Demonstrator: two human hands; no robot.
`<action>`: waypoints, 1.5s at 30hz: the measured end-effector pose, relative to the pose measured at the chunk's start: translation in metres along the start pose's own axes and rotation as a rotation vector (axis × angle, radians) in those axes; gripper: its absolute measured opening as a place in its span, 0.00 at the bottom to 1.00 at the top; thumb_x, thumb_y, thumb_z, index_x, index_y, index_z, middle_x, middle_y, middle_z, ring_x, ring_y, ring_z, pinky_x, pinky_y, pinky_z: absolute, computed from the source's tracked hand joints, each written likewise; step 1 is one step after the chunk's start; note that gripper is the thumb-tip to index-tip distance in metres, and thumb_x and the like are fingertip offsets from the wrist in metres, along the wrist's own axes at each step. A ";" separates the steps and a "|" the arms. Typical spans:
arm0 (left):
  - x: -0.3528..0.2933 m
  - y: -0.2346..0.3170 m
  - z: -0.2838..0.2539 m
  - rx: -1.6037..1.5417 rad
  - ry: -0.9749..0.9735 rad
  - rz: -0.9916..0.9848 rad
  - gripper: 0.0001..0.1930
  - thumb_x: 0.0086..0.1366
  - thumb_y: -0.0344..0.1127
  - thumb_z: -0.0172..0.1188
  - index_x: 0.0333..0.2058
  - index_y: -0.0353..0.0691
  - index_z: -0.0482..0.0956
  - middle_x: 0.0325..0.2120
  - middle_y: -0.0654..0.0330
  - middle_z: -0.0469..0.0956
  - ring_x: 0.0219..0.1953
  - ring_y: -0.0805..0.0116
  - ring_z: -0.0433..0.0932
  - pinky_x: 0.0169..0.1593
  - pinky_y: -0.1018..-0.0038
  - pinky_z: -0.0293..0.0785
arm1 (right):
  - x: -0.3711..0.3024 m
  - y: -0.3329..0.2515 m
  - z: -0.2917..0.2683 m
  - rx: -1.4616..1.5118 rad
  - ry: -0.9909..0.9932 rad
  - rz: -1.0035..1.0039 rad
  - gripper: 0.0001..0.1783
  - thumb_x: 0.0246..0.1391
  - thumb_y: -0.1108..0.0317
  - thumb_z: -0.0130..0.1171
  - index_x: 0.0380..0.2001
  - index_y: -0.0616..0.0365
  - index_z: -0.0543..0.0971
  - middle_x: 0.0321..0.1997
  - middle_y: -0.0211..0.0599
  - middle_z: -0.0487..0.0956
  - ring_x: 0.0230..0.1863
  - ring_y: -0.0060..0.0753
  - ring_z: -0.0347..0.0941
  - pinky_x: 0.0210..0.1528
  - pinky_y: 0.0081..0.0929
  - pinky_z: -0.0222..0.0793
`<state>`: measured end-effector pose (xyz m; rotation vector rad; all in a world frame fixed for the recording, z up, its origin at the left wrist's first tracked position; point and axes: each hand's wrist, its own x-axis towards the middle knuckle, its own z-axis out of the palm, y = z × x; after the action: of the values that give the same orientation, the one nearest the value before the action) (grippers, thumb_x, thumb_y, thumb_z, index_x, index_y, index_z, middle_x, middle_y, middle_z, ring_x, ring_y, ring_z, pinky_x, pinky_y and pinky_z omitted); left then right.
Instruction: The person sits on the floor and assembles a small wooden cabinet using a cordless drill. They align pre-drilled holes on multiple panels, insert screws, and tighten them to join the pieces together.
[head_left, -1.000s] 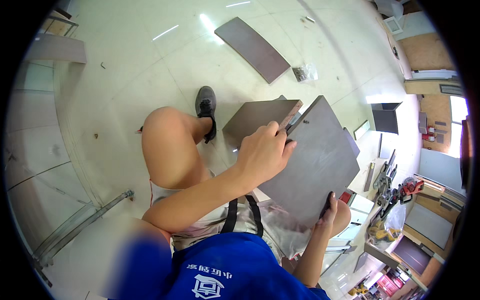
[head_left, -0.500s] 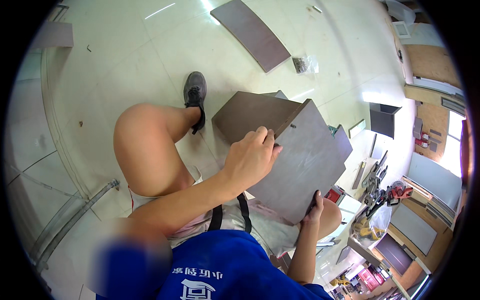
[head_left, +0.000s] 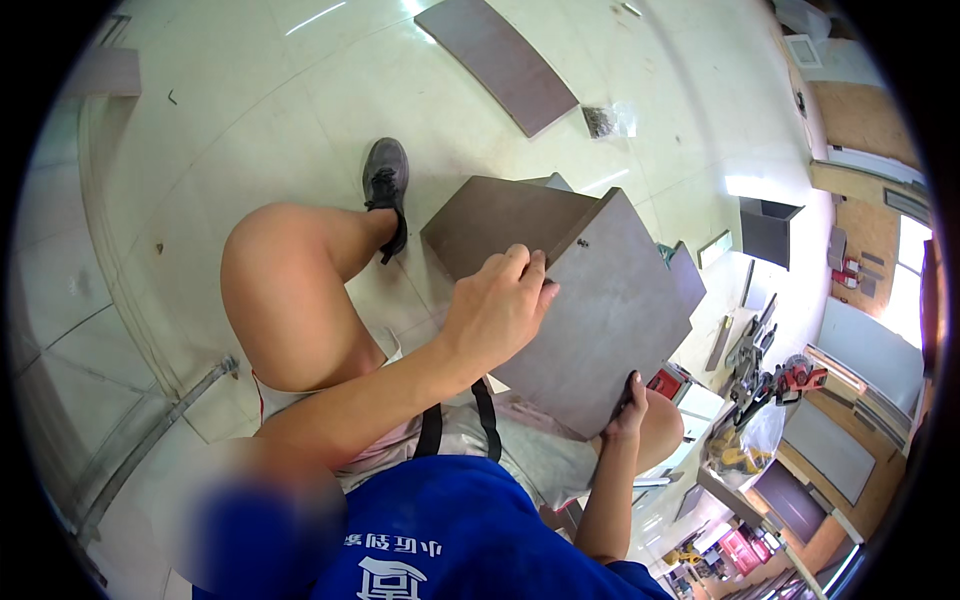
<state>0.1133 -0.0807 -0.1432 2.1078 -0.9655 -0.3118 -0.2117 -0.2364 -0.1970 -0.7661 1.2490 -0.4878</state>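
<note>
A grey-brown box-like piece of joined boards (head_left: pixel 515 210) stands tilted before my knees, its broad grey panel (head_left: pixel 590 320) facing me. My left hand (head_left: pixel 497 312) is at that panel's left edge, fingers bent and pinched together; whatever lies between the fingertips is too small or hidden to make out. At the lower right edge my right hand (head_left: pixel 626 408) grips the panel, with the thumb on its face and the other fingers out of sight behind. A small dark fitting or hole (head_left: pixel 582 243) shows near the panel's top corner.
A long grey-brown board (head_left: pixel 500 65) lies on the floor ahead, beside a clear bag of small hardware (head_left: pixel 602 122). To the right are a dark open box (head_left: pixel 768 233), a red power saw (head_left: pixel 798 375) and several loose boards. A metal rail (head_left: pixel 160 440) stands at left.
The panel has shifted very slightly up and left in view. My left hand has moved a little left with its fingers still pinched; the right hand keeps its grip.
</note>
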 end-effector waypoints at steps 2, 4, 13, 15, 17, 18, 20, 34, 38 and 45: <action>0.002 -0.001 0.003 0.001 -0.002 0.019 0.17 0.64 0.40 0.62 0.45 0.32 0.81 0.32 0.58 0.73 0.32 0.60 0.77 0.31 0.66 0.76 | 0.004 0.006 -0.017 0.035 -0.022 0.072 0.29 0.57 0.53 0.61 0.57 0.59 0.73 0.55 0.42 0.78 0.55 0.45 0.74 0.60 0.46 0.71; 0.006 0.004 0.003 0.027 -0.024 0.037 0.17 0.64 0.41 0.62 0.44 0.34 0.81 0.33 0.57 0.73 0.33 0.58 0.77 0.32 0.63 0.77 | 0.004 0.005 -0.013 0.047 -0.017 0.067 0.27 0.58 0.55 0.62 0.56 0.59 0.74 0.54 0.43 0.79 0.53 0.43 0.76 0.59 0.46 0.72; 0.013 -0.011 0.011 -0.034 -0.028 0.079 0.13 0.68 0.36 0.59 0.39 0.28 0.80 0.31 0.49 0.76 0.30 0.50 0.76 0.35 0.62 0.73 | -0.002 -0.028 0.034 0.008 -0.078 -0.017 0.29 0.57 0.59 0.67 0.56 0.65 0.71 0.49 0.44 0.80 0.47 0.37 0.79 0.51 0.36 0.78; 0.017 -0.015 0.011 -0.071 -0.049 0.019 0.14 0.70 0.37 0.56 0.41 0.28 0.81 0.31 0.50 0.77 0.32 0.52 0.77 0.37 0.62 0.73 | -0.003 -0.025 0.035 0.050 -0.128 -0.071 0.29 0.56 0.58 0.68 0.55 0.65 0.71 0.48 0.44 0.80 0.46 0.36 0.80 0.49 0.35 0.79; 0.021 -0.025 0.006 -0.088 -0.033 -0.009 0.15 0.72 0.37 0.54 0.42 0.28 0.81 0.32 0.50 0.78 0.34 0.54 0.78 0.38 0.63 0.74 | -0.006 -0.023 0.041 0.113 -0.171 -0.142 0.29 0.56 0.58 0.69 0.54 0.65 0.72 0.48 0.43 0.81 0.46 0.34 0.80 0.48 0.35 0.79; 0.024 -0.031 0.003 -0.092 -0.010 0.001 0.16 0.72 0.37 0.52 0.43 0.28 0.81 0.33 0.50 0.79 0.35 0.55 0.79 0.40 0.63 0.74 | -0.007 -0.023 0.043 0.140 -0.174 -0.168 0.29 0.56 0.58 0.69 0.54 0.65 0.73 0.47 0.43 0.81 0.46 0.34 0.80 0.48 0.34 0.79; 0.027 -0.047 -0.003 -0.120 -0.024 -0.003 0.19 0.74 0.39 0.49 0.49 0.28 0.79 0.38 0.48 0.81 0.40 0.55 0.80 0.45 0.64 0.75 | -0.011 -0.028 0.044 0.182 -0.165 -0.223 0.29 0.56 0.57 0.69 0.53 0.65 0.73 0.47 0.43 0.81 0.45 0.33 0.80 0.48 0.34 0.79; -0.025 -0.036 0.011 -0.014 -0.122 0.023 0.26 0.66 0.37 0.62 0.58 0.28 0.69 0.52 0.41 0.76 0.53 0.55 0.78 0.54 0.62 0.75 | -0.126 -0.075 -0.013 0.436 0.131 -0.688 0.30 0.59 0.53 0.64 0.58 0.62 0.71 0.51 0.40 0.80 0.52 0.32 0.77 0.56 0.31 0.73; -0.047 0.000 -0.003 -0.444 -0.069 0.168 0.29 0.70 0.47 0.57 0.61 0.32 0.65 0.58 0.49 0.71 0.60 0.55 0.71 0.59 0.59 0.71 | -0.147 -0.028 -0.006 0.650 -0.041 -0.556 0.25 0.63 0.60 0.61 0.58 0.62 0.71 0.54 0.39 0.78 0.53 0.32 0.76 0.55 0.33 0.74; -0.124 0.124 -0.024 -1.451 -0.266 -0.361 0.35 0.70 0.56 0.53 0.65 0.37 0.61 0.64 0.51 0.64 0.64 0.50 0.65 0.66 0.53 0.64 | -0.178 0.017 0.073 0.684 -0.110 -0.691 0.27 0.62 0.65 0.63 0.59 0.64 0.68 0.57 0.39 0.76 0.59 0.29 0.71 0.62 0.33 0.68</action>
<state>-0.0254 -0.0278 -0.0469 0.8528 -0.2311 -1.0930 -0.1905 -0.0814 -0.0833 -0.5986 0.6074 -1.3339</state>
